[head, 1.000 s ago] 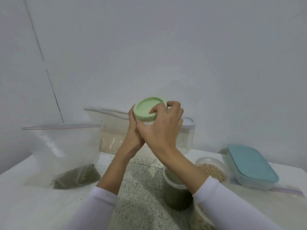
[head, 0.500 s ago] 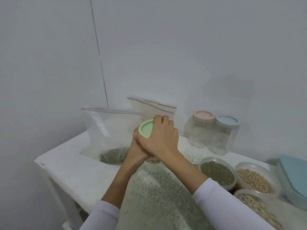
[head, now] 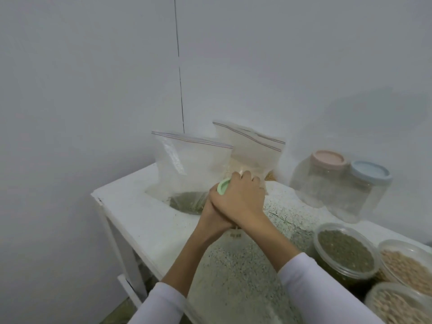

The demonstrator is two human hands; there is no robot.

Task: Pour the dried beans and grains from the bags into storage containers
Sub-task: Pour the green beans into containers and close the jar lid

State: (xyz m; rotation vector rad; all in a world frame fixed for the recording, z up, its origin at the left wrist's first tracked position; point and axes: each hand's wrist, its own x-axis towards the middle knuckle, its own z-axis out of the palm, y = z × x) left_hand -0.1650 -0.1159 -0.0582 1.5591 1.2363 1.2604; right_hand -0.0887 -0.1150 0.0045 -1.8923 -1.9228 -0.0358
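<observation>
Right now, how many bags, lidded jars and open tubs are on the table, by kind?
Clear zip-top plastic bags: 2, one with green beans, one with pale grain.
Clear jars with lids on: 2, pink lid, blue lid.
Open round clear tubs: 3, green beans, tan beans, pale grain.
Total: 7

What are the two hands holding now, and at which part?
The right hand grips the green lid over its top and rim. The left hand is mostly hidden beneath it; its hold cannot be told.
</observation>
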